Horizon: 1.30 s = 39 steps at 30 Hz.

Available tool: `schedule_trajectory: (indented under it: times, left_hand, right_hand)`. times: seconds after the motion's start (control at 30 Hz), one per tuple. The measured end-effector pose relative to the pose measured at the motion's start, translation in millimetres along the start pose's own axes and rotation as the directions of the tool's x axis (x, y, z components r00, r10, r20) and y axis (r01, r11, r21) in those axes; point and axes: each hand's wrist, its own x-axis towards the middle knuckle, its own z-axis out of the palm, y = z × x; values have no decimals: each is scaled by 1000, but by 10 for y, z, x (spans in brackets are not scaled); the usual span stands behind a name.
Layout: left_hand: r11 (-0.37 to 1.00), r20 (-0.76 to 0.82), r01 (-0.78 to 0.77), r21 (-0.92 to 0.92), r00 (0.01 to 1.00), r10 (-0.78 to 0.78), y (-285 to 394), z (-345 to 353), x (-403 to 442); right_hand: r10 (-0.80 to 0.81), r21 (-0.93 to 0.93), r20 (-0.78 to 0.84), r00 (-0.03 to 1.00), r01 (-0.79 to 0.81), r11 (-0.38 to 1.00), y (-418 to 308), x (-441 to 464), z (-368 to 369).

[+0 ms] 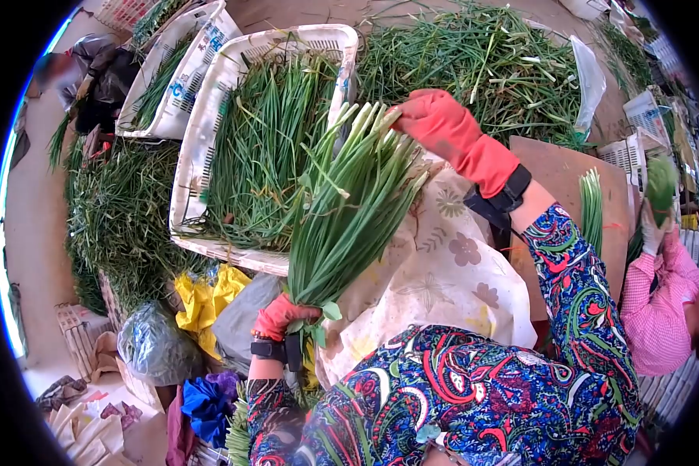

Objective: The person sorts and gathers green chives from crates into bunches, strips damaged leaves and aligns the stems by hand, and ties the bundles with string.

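My left hand (283, 318), in a red-orange glove, is closed round the leafy lower end of a large bunch of garlic chives (342, 217). The pale stem ends fan out at the top, tilted up to the right. At those ends is my right hand (439, 124), also gloved, its fingers closed on the outermost stems; the fingertips are partly hidden. A few loose leaves (322, 330) stick out beside my left hand. Beneath the bunch, a flower-patterned cloth (450, 264) covers my lap.
Ahead stands a white crate (190, 179) of chives, with a heap of greens (474, 70) behind. A brown board (551, 171) at right bears a tied bunch (591, 210). A co-worker in a pink checked sleeve (652, 311) holds greens; another person (93, 70) sits far left.
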Motion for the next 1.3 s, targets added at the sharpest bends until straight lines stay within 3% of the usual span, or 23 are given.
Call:
schedule_trajectory:
  times: [0.1,0.13,0.17,0.2,0.23,0.3,0.37,0.43,0.5,0.53,0.63,0.67,0.73,0.77,0.83,0.93,0.97,1.0,1.07,1.13,1.2,1.27,1.3]
  left_hand:
    - [996,-49,-79,-44,996,77,42,63,-39]
    - [997,-44,-62,-49,997,59,37,59,-47]
    - [998,-37,-44,-54,998,42,30,51,-52]
    - [998,-30,-27,-60,999,25,22,49,-57]
    - [997,-35,-22,-76,999,20,14,52,-56]
    - [993,-44,-17,-114,999,12,0,70,-52]
    - [995,-60,-35,-96,998,29,31,78,-64]
    - [996,-69,-41,-84,997,35,117,122,-97]
    - [991,-80,-83,-104,994,75,183,182,-122]
    - [989,-88,-101,-108,992,92,206,195,-138]
    - [992,-115,-77,-104,991,65,167,217,-129]
    - [992,-126,-73,-102,990,60,168,231,-140]
    - [992,-114,-52,-117,993,38,173,225,-163]
    - [992,-113,-54,-116,993,41,165,217,-160]
    - [990,-97,-64,-122,994,52,162,206,-153]
    - [991,-41,-65,-114,997,60,183,171,-127]
    - [994,-22,-52,-99,999,50,179,145,-121]
    - [996,-4,-39,-85,999,39,181,135,-109]
    - [992,-45,-57,-109,998,53,235,186,-129]
    - [996,-65,-58,-66,996,54,241,190,-136]
    - [996,-54,-21,-87,998,17,158,142,-103]
    - [994,-33,-9,-106,999,6,72,99,-63]
    - [994,-17,-15,-110,1000,13,45,81,-45]
  right_hand:
    - [263,256,-106,959,-229,939,-30,5,-318]
    - [30,16,-187,982,-27,999,3,41,-552]
    - [-311,-627,-134,941,162,762,179,78,-880]
    - [-244,-508,-290,925,67,859,383,103,-1217]
    - [28,-45,-532,846,-61,997,452,72,-1486]
    - [326,-189,-558,763,-500,845,1564,-3,-2542]
    - [370,-191,-573,731,-558,807,1016,4,-2241]
    - [345,1,-418,840,-380,925,265,-34,-1496]
    - [225,-179,113,968,-203,963,-22,-94,-821]
    - [-23,-142,259,966,62,988,90,-179,-486]
    - [450,-651,427,784,-79,755,-386,-241,254]
    - [502,-593,270,822,-269,759,-169,-236,584]
    - [225,-356,101,969,-176,918,384,-356,1128]
    - [174,-533,147,974,-70,843,704,-352,1320]
    - [104,-800,264,959,157,579,1172,-298,1513]
    - [147,-975,207,967,216,-50,147,-251,954]
    - [-6,-948,264,965,260,185,329,-169,830]
    - [-87,-967,249,965,253,43,546,-114,822]
    - [125,-888,370,921,311,340,85,-32,263]
    - [183,-964,237,954,209,162,115,33,31]
    - [144,-980,143,979,119,158,392,224,-449]
    - [251,-967,-147,957,-193,169,621,336,-1081]
    - [-9,-959,-254,967,-250,136,861,278,-1293]
